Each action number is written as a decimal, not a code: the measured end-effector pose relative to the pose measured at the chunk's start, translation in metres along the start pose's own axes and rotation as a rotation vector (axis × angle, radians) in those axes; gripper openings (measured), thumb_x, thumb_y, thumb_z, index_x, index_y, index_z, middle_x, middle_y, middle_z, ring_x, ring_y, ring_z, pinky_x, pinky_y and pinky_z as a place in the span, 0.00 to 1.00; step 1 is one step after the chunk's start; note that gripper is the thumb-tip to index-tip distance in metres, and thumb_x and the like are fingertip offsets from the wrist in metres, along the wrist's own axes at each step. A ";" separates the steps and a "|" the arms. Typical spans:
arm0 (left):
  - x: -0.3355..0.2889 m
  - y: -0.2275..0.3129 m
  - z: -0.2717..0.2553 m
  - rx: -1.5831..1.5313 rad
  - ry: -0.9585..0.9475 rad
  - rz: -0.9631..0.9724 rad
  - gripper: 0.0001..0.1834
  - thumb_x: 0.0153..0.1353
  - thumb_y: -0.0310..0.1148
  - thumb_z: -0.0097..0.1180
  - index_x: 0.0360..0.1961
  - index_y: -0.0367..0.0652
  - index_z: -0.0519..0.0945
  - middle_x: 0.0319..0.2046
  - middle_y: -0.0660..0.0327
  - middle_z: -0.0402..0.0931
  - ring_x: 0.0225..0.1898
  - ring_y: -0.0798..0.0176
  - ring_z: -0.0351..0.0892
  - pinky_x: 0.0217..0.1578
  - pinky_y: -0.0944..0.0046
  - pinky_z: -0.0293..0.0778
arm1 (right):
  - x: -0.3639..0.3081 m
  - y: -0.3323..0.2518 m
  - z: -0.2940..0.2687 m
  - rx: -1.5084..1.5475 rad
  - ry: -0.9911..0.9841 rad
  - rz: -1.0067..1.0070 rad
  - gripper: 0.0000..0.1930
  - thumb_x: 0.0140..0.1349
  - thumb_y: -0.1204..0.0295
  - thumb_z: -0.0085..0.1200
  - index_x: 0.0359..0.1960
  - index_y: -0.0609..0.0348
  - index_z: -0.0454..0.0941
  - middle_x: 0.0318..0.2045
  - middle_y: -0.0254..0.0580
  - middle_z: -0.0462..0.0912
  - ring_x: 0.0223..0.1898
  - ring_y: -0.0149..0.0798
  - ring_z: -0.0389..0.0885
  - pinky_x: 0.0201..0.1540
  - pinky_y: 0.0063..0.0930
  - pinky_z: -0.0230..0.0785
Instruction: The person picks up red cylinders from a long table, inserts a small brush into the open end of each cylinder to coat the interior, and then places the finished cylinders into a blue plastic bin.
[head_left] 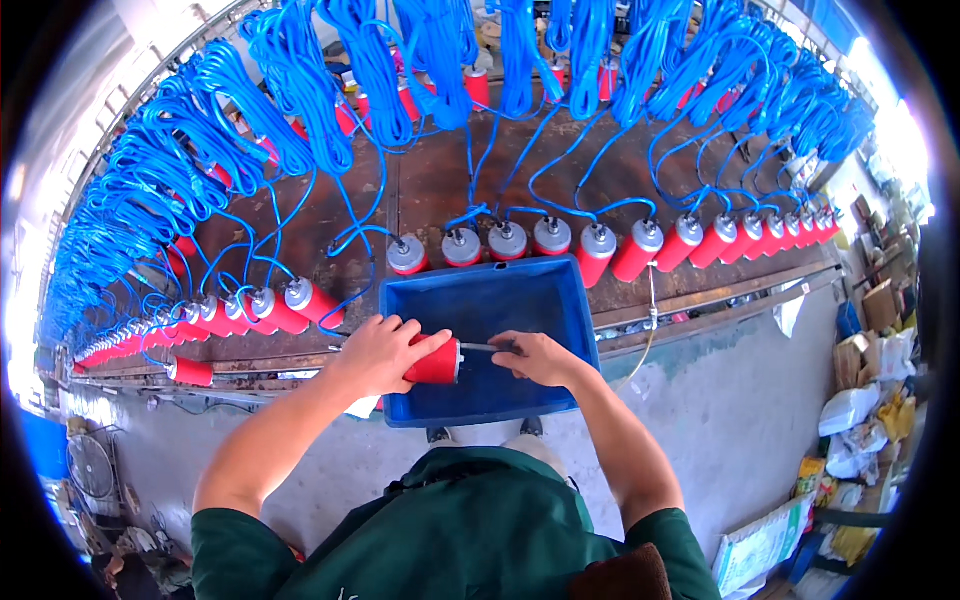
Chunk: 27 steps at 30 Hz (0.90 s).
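Observation:
My left hand is wrapped round a red cylinder, which lies sideways over the near left part of a blue plastic tray. The cylinder's right end points toward my right hand. Between the fingers of that hand is a slim metal rod-like tool, its tip at or close to the cylinder's end; contact is hard to make out. Just beyond the tray, red cylinders with silver caps stand in a row along the brown bench, blue cables coming from their tops.
Bundles of coiled blue cable hang in an arc over the far side of the brown bench. One red cylinder lies at the bench's near left edge. A pale hose hangs down right of the tray. Bags and boxes are piled at the right.

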<state>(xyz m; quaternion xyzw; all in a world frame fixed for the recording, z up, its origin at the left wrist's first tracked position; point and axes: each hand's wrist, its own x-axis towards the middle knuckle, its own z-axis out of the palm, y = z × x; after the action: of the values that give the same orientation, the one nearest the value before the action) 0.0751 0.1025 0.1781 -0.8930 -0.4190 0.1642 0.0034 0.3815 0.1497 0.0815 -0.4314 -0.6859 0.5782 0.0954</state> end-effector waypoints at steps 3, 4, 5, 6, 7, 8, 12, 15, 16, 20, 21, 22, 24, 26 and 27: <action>-0.020 -0.011 0.019 -0.051 0.072 -0.016 0.58 0.47 0.48 0.82 0.81 0.64 0.66 0.55 0.60 0.80 0.54 0.50 0.82 0.55 0.52 0.77 | 0.007 -0.012 0.007 -0.086 0.009 -0.130 0.23 0.76 0.60 0.63 0.67 0.56 0.80 0.38 0.48 0.89 0.38 0.42 0.88 0.45 0.36 0.79; -0.026 -0.014 0.026 -0.080 0.111 -0.012 0.59 0.45 0.47 0.82 0.81 0.65 0.67 0.55 0.61 0.80 0.53 0.51 0.82 0.55 0.52 0.77 | 0.008 -0.015 0.011 -0.122 0.015 -0.193 0.21 0.76 0.61 0.63 0.66 0.56 0.81 0.39 0.48 0.90 0.37 0.42 0.89 0.44 0.36 0.79; -0.032 -0.017 0.032 -0.109 0.135 -0.019 0.61 0.42 0.46 0.83 0.81 0.65 0.67 0.55 0.63 0.80 0.53 0.51 0.83 0.55 0.50 0.78 | 0.015 -0.003 0.022 -0.210 0.083 -0.301 0.21 0.74 0.62 0.65 0.65 0.53 0.83 0.37 0.45 0.89 0.39 0.45 0.89 0.42 0.38 0.80; -0.035 -0.020 0.038 -0.110 0.139 -0.029 0.61 0.42 0.46 0.83 0.81 0.65 0.67 0.55 0.63 0.80 0.53 0.51 0.83 0.55 0.50 0.78 | 0.015 -0.006 0.029 -0.217 0.076 -0.306 0.21 0.74 0.62 0.65 0.65 0.53 0.83 0.37 0.45 0.89 0.39 0.45 0.89 0.42 0.38 0.80; -0.039 -0.022 0.045 -0.173 0.159 -0.053 0.60 0.39 0.46 0.83 0.79 0.64 0.70 0.54 0.62 0.81 0.53 0.51 0.83 0.55 0.49 0.77 | 0.015 -0.009 0.036 -0.506 0.235 -0.468 0.22 0.73 0.63 0.65 0.66 0.53 0.82 0.37 0.46 0.88 0.39 0.47 0.88 0.42 0.36 0.80; -0.042 -0.024 0.050 -0.235 0.180 -0.076 0.60 0.37 0.46 0.83 0.77 0.62 0.72 0.54 0.62 0.82 0.53 0.51 0.84 0.54 0.48 0.77 | 0.017 -0.012 0.041 -0.794 0.397 -0.629 0.24 0.72 0.64 0.66 0.68 0.52 0.81 0.38 0.47 0.87 0.38 0.48 0.88 0.42 0.34 0.80; -0.051 -0.029 0.065 -0.241 0.229 -0.095 0.61 0.35 0.45 0.85 0.77 0.62 0.72 0.54 0.61 0.82 0.54 0.50 0.84 0.55 0.47 0.77 | 0.014 -0.025 0.047 -0.401 0.294 -0.437 0.25 0.70 0.62 0.69 0.67 0.51 0.82 0.34 0.41 0.84 0.31 0.38 0.82 0.37 0.34 0.77; -0.053 -0.033 0.071 -0.287 0.252 -0.109 0.63 0.33 0.43 0.86 0.77 0.62 0.72 0.55 0.62 0.82 0.54 0.50 0.84 0.56 0.48 0.77 | 0.013 -0.044 0.038 -0.002 0.131 -0.015 0.24 0.73 0.59 0.67 0.66 0.55 0.81 0.28 0.37 0.81 0.27 0.29 0.76 0.30 0.29 0.70; -0.053 -0.034 0.071 -0.299 0.257 -0.101 0.63 0.32 0.43 0.86 0.77 0.62 0.72 0.55 0.62 0.82 0.54 0.50 0.84 0.56 0.48 0.77 | 0.017 -0.045 0.033 0.188 0.046 0.167 0.26 0.73 0.56 0.67 0.65 0.58 0.81 0.27 0.37 0.81 0.26 0.29 0.76 0.29 0.27 0.69; -0.057 -0.036 0.075 -0.282 0.278 -0.089 0.63 0.33 0.43 0.87 0.78 0.62 0.72 0.56 0.63 0.82 0.55 0.51 0.84 0.56 0.49 0.77 | 0.018 -0.066 0.020 0.019 -0.122 0.210 0.17 0.74 0.57 0.65 0.48 0.61 0.84 0.27 0.35 0.81 0.27 0.30 0.77 0.29 0.30 0.69; -0.056 -0.035 0.074 -0.284 0.280 -0.086 0.63 0.33 0.43 0.87 0.78 0.62 0.72 0.56 0.63 0.82 0.55 0.51 0.84 0.56 0.49 0.77 | 0.018 -0.065 0.023 0.018 -0.120 0.212 0.17 0.74 0.57 0.65 0.48 0.61 0.84 0.27 0.35 0.81 0.27 0.30 0.77 0.29 0.30 0.69; -0.056 -0.034 0.073 -0.278 0.282 -0.087 0.63 0.33 0.44 0.87 0.78 0.62 0.72 0.56 0.63 0.82 0.55 0.51 0.83 0.56 0.49 0.77 | 0.019 -0.060 0.030 -0.280 -0.007 0.086 0.16 0.74 0.57 0.65 0.45 0.60 0.84 0.28 0.38 0.84 0.30 0.36 0.81 0.32 0.35 0.73; -0.055 -0.033 0.075 -0.278 0.284 -0.086 0.63 0.34 0.44 0.87 0.78 0.62 0.72 0.56 0.63 0.82 0.56 0.52 0.83 0.56 0.50 0.76 | 0.022 -0.051 0.045 -0.871 0.216 -0.173 0.15 0.73 0.56 0.64 0.41 0.57 0.84 0.32 0.44 0.89 0.37 0.47 0.90 0.38 0.44 0.81; -0.054 -0.032 0.077 -0.274 0.283 -0.106 0.63 0.34 0.44 0.87 0.78 0.63 0.71 0.56 0.64 0.82 0.56 0.53 0.83 0.56 0.50 0.76 | 0.023 -0.047 0.051 -0.938 0.294 -0.194 0.17 0.73 0.55 0.64 0.35 0.57 0.84 0.36 0.48 0.91 0.38 0.53 0.91 0.40 0.45 0.84; -0.055 -0.032 0.076 -0.268 0.278 -0.114 0.63 0.34 0.44 0.87 0.78 0.63 0.71 0.56 0.65 0.82 0.55 0.54 0.83 0.56 0.51 0.76 | 0.023 -0.050 0.051 -0.859 0.290 -0.090 0.18 0.72 0.54 0.64 0.35 0.57 0.85 0.34 0.47 0.91 0.35 0.50 0.90 0.38 0.43 0.83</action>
<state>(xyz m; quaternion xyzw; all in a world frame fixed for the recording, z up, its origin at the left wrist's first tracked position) -0.0037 0.0719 0.1265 -0.8745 -0.4823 -0.0185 -0.0483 0.3112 0.1314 0.1006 -0.4780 -0.8612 0.1704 0.0278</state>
